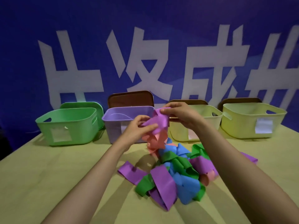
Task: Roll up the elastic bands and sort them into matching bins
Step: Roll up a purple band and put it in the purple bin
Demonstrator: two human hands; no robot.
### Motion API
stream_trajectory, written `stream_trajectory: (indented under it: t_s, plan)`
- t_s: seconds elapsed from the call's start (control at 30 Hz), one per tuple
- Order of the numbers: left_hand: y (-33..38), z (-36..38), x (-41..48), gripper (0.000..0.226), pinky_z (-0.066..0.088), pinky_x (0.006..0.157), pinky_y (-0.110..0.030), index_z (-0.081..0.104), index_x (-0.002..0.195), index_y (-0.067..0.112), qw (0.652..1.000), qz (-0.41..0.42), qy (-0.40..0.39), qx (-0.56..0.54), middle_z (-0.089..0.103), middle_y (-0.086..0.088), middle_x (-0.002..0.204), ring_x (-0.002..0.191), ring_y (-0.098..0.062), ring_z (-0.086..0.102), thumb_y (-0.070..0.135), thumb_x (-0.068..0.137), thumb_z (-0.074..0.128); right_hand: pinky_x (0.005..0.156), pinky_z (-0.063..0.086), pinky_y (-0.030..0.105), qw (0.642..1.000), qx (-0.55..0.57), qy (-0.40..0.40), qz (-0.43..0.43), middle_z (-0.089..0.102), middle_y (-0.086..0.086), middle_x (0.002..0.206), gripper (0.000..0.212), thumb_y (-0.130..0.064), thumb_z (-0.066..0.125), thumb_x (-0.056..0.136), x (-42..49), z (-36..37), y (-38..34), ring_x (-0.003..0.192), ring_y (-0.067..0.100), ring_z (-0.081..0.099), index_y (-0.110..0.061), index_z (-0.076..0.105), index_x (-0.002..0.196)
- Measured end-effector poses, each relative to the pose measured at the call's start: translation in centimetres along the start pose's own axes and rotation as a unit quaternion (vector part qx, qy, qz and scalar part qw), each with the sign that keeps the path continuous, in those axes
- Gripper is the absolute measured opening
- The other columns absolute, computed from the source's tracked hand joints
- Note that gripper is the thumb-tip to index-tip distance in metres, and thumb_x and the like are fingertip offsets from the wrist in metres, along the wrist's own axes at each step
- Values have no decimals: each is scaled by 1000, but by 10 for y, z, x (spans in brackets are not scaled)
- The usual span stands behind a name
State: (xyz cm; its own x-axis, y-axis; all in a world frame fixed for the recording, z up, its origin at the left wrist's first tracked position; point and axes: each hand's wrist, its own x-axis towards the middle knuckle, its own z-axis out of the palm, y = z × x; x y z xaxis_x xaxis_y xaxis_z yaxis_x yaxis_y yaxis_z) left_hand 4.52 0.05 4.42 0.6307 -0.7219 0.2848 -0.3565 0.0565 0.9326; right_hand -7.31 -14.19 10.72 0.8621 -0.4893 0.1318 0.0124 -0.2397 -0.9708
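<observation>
Hidden: our right hand [179, 113] and forearm cover part of the pale yellow bin [210, 110].
Left hand [137, 126]: fingers curled, pinching the purple band [157, 122] at its 7 o'clock end.
Right hand: fingers and thumb pinch its 12 o'clock end.
Purple band: aloft between both hands, 12 o'clock from the pile [176, 172], beside the purple bin [113, 125].

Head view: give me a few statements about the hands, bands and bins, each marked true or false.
1. The left hand and the right hand both grip one purple band, lifted off the table. True.
2. The green bin stands at the right end of the row. False: it stands at the left end.
3. The pile of bands includes blue bands. True.
4. Five bins stand in the row. False: four, namely the green bin, a purple bin, a pale yellow bin and a second yellow bin.
</observation>
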Motion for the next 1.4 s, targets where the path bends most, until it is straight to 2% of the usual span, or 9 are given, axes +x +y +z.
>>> stream_trajectory:
  t_s: [0.37,0.47,0.57,0.67,0.8,0.93,1.07,1.2,1.4]
  plan:
    - [-22,17,-3,36,41,64,-30,61,60,17,993,-64,98,0,58,-2,60,63,-18,53,44,82,68,45,35,23,985,-46,163,28,39,6,60,26,-4,36,94,8,3,24,49,15,40,-14,41,71]
    - [-22,21,-3,33,40,61,-29,59,71,15,989,-35,112,91,59,0,64,63,-16,53,44,89,60,34,28,15,985,95,141,36,29,4,55,31,2,29,93,13,4,32,32,8,30,-15,36,68]
    - [-19,22,5,42,42,56,-24,66,87,9,990,-79,104,-51,65,1,65,61,-14,58,45,96,48,39,48,19,960,242,124,62,44,7,65,22,-4,37,100,19,3,37,35,6,46,-13,46,82]
    - [-15,15,12,68,42,61,-29,62,83,9,956,-201,2,-215,65,-8,72,62,-19,56,75,70,61,46,55,24,925,349,112,95,56,11,64,17,-2,42,98,19,4,43,43,13,59,-5,53,86]
    - [-24,19,10,58,46,77,-35,60,100,9,977,-165,-101,-90,63,-15,97,83,-24,57,40,59,87,52,57,24,895,423,113,82,58,13,75,18,-3,42,98,21,6,48,64,19,64,-1,55,86]
    - [-23,22,14,16,48,75,-35,66,97,13,975,-134,-2,-175,69,-10,97,85,-23,61,23,85,69,67,58,26,938,335,62,65,58,12,93,16,-14,48,98,20,8,58,74,19,66,-11,46,113]
    - [-24,16,24,27,52,74,-38,61,105,12,943,-174,66,-276,68,-10,92,80,-24,63,34,89,62,73,54,26,995,91,-2,34,57,5,111,47,-24,68,86,6,13,70,88,15,63,-14,42,124]
    - [-18,14,22,30,57,64,-30,67,100,5,931,-172,44,-318,70,-10,86,74,-20,66,33,90,61,70,47,26,997,-48,17,-50,60,7,85,6,-6,66,86,9,19,74,75,15,55,-9,61,89]
    - [-20,2,18,21,52,71,-30,70,102,8,986,-118,31,-117,70,-3,81,76,-19,63,1,83,65,68,46,29,989,40,138,18,59,5,69,24,-1,51,86,23,9,71,67,16,53,-13,63,70]
